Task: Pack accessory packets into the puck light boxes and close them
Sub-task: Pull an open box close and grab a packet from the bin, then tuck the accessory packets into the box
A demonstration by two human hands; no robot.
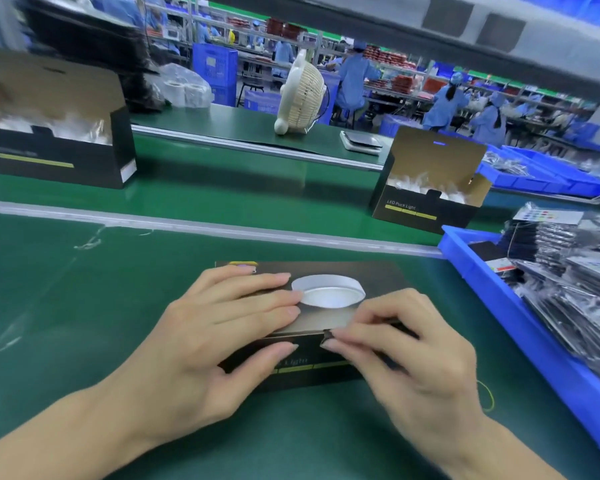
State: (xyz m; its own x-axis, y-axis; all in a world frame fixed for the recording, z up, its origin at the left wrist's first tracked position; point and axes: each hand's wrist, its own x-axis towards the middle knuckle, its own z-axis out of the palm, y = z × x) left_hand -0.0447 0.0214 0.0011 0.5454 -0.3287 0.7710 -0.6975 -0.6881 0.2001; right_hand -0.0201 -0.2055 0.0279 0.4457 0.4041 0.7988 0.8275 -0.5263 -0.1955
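Green matting covers the desk (66, 306), and on it, low in the middle of the frame, lies a black puck light box (326, 275) with its lid down, a white puck light printed on its top face. Across the left half of that lid the left hand (219, 327) lies flat, fingers straight and pressing on the lid, thumb against the front face beside the yellow-striped lettering. At the box's near top edge the right hand (406, 344) has its fingers curled and pinches a small dark tab at the seam of the lid; the blur there hides just how the tab sits. Beyond the pale rail that crosses the frame, a green conveyor belt (222, 192) carries two more boxes. One open box (426, 206) stands right of centre with its brown flap upright and white wrapping showing inside. Another open box (59, 157) stands at the upper left, blurred, also with white filling. Along the right edge a blue bin (520, 306) holds stacked accessory packets (575, 289) in clear plastic, dark inside, one with a card of colour swatches on top. More blue bins (548, 174) sit farther back on the right. A cream desk fan (300, 95) stands at upper centre on the far desk, with a small scale (361, 142) just to its right. Workers in blue coats (354, 81) sit at distant lines.
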